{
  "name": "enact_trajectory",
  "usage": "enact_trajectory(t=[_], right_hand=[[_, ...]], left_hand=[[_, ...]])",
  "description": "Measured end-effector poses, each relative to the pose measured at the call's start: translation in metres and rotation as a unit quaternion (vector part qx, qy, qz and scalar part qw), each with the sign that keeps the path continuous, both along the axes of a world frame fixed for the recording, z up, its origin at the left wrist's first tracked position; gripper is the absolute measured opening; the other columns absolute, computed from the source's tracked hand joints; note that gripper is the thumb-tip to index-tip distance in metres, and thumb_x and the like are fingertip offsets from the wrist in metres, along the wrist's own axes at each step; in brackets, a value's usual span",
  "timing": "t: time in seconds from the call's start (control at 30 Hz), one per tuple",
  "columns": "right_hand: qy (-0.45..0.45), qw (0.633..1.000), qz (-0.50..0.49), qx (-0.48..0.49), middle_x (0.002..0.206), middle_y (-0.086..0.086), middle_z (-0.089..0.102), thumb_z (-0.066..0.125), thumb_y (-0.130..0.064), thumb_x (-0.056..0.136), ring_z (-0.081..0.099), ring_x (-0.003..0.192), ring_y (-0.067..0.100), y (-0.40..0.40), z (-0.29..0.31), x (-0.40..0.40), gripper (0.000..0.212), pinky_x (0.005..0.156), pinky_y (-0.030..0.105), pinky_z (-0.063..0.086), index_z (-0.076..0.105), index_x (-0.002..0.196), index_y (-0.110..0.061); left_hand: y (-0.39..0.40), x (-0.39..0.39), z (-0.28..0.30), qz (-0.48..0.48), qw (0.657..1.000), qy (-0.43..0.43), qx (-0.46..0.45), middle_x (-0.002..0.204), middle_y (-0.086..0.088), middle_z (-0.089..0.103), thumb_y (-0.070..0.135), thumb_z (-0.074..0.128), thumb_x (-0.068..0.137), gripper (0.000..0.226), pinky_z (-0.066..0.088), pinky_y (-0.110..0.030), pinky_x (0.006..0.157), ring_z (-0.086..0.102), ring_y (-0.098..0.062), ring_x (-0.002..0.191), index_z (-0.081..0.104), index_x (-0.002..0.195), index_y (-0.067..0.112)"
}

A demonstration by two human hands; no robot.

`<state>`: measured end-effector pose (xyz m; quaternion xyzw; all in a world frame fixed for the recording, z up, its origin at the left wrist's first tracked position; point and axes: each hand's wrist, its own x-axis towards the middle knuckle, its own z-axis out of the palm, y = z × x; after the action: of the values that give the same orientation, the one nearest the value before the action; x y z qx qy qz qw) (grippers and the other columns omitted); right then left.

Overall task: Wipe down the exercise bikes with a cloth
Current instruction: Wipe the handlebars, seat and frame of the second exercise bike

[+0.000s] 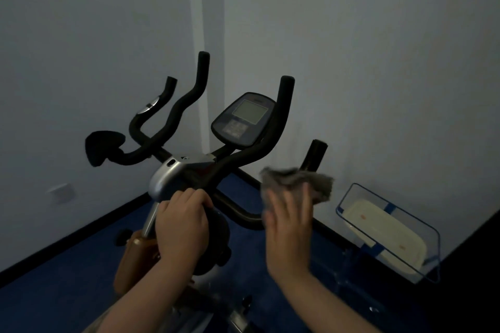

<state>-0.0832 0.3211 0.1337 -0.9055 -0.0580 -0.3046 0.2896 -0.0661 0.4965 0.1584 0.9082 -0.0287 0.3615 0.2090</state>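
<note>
A small exercise room is suggested: an exercise bike (pixel 205 170) with a console (pixel 243 119) is set in a bare white-walled corner, blue floor (pixel 67 286) beneath it.

One head-worn wide-angle view. Looks forward and down, close over the bike (pixel 189 170) handlebars, toward a room corner. Takes in both hands at arm's length near the lower edge, blue floor (pixel 67 292) below, grey walls (pixel 378 62) bending across the upper half.
</note>
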Motion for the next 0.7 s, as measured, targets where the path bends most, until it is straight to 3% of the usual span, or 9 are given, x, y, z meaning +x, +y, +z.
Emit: enact_trajectory(t=[0.07, 0.17, 0.23, 0.33, 0.4, 0.47, 0.57, 0.63, 0.7], right_hand=[[-0.010, 0.991, 0.034, -0.128, 0.139, -0.002, 0.051, 0.037, -0.029, 0.098, 0.033, 0.140, 0.024, 0.006, 0.001, -0.008, 0.043, 0.115, 0.051, 0.021, 0.050, 0.139, -0.024], [0.046, 0.970, 0.116, -0.207, 0.129, -0.005, 0.059, 0.031, -0.037, 0.101, 0.045, 0.130, 0.016, -0.001, 0.031, -0.004, 0.050, 0.119, 0.036, 0.016, 0.032, 0.150, -0.027], [0.116, 0.944, 0.194, -0.240, 0.120, -0.005, 0.063, 0.032, -0.044, 0.100, 0.052, 0.117, 0.015, -0.020, 0.055, 0.005, 0.052, 0.105, 0.022, 0.023, 0.024, 0.151, -0.031], [0.164, 0.914, 0.218, -0.299, 0.109, -0.003, 0.066, 0.047, -0.057, 0.091, 0.057, 0.102, 0.021, -0.040, 0.080, 0.027, 0.048, 0.083, 0.028, 0.037, 0.042, 0.134, -0.036], [0.159, 0.890, 0.196, -0.379, 0.106, 0.003, 0.066, 0.049, -0.054, 0.092, 0.059, 0.097, 0.025, -0.026, 0.080, 0.036, 0.041, 0.091, 0.032, 0.033, 0.052, 0.122, -0.027], [0.163, 0.835, 0.174, -0.495, 0.111, 0.007, 0.058, 0.055, -0.038, 0.092, 0.060, 0.093, 0.029, 0.000, 0.067, 0.040, 0.042, 0.092, 0.042, 0.036, 0.046, 0.130, -0.020], [0.219, 0.846, 0.143, -0.464, 0.118, 0.007, 0.055, 0.059, -0.031, 0.090, 0.057, 0.101, 0.029, 0.024, 0.063, 0.055, 0.046, 0.066, 0.038, 0.037, 0.042, 0.131, -0.017], [0.255, 0.855, 0.130, -0.433, 0.123, 0.009, 0.054, 0.053, -0.025, 0.093, 0.054, 0.108, 0.030, 0.030, 0.066, 0.060, 0.042, 0.067, 0.038, 0.036, 0.042, 0.133, -0.015], [0.217, 0.851, 0.141, -0.457, 0.122, 0.012, 0.053, 0.052, -0.020, 0.093, 0.056, 0.101, 0.030, 0.029, 0.064, 0.050, 0.040, 0.063, 0.035, 0.035, 0.041, 0.131, -0.011]], left_hand=[[-0.001, -0.001, 0.001, 0.009, 1.000, -0.001, 0.006, 0.063, 0.008, 0.048, 0.018, 0.032, 0.078, 0.026, 0.027, -0.030, 0.062, 0.045, -0.016, 0.060, 0.055, 0.066, 0.023], [0.000, -0.001, 0.000, 0.014, 1.000, 0.001, 0.008, 0.061, 0.007, 0.049, 0.018, 0.033, 0.079, 0.026, 0.025, -0.029, 0.060, 0.045, -0.017, 0.058, 0.055, 0.066, 0.022], [0.000, -0.001, -0.002, 0.015, 1.000, 0.005, 0.003, 0.061, 0.008, 0.048, 0.020, 0.033, 0.080, 0.026, 0.024, -0.029, 0.059, 0.045, -0.016, 0.057, 0.055, 0.066, 0.022], [0.000, -0.001, -0.001, 0.015, 1.000, 0.005, -0.002, 0.061, 0.009, 0.047, 0.020, 0.034, 0.080, 0.026, 0.024, -0.029, 0.059, 0.043, -0.015, 0.057, 0.055, 0.066, 0.023], [0.000, -0.001, -0.002, 0.015, 1.000, 0.007, -0.003, 0.061, 0.009, 0.046, 0.020, 0.033, 0.080, 0.026, 0.025, -0.029, 0.058, 0.041, -0.014, 0.057, 0.055, 0.066, 0.023], [0.000, 0.000, -0.002, 0.019, 1.000, 0.011, -0.003, 0.060, 0.009, 0.046, 0.021, 0.033, 0.080, 0.027, 0.024, -0.029, 0.058, 0.039, -0.013, 0.057, 0.055, 0.066, 0.023], [0.001, 0.000, -0.001, 0.020, 1.000, 0.012, -0.004, 0.060, 0.011, 0.044, 0.020, 0.036, 0.081, 0.024, 0.021, -0.028, 0.057, 0.036, -0.010, 0.056, 0.054, 0.066, 0.024], [0.000, -0.001, 0.000, 0.017, 1.000, 0.019, -0.001, 0.061, 0.011, 0.042, 0.011, 0.047, 0.081, 0.020, 0.021, -0.028, 0.058, 0.035, -0.010, 0.057, 0.054, 0.066, 0.023], [0.000, -0.003, 0.001, 0.009, 1.000, 0.024, -0.006, 0.061, 0.010, 0.044, 0.006, 0.053, 0.077, 0.020, 0.022, -0.028, 0.058, 0.036, -0.010, 0.056, 0.055, 0.066, 0.022]])
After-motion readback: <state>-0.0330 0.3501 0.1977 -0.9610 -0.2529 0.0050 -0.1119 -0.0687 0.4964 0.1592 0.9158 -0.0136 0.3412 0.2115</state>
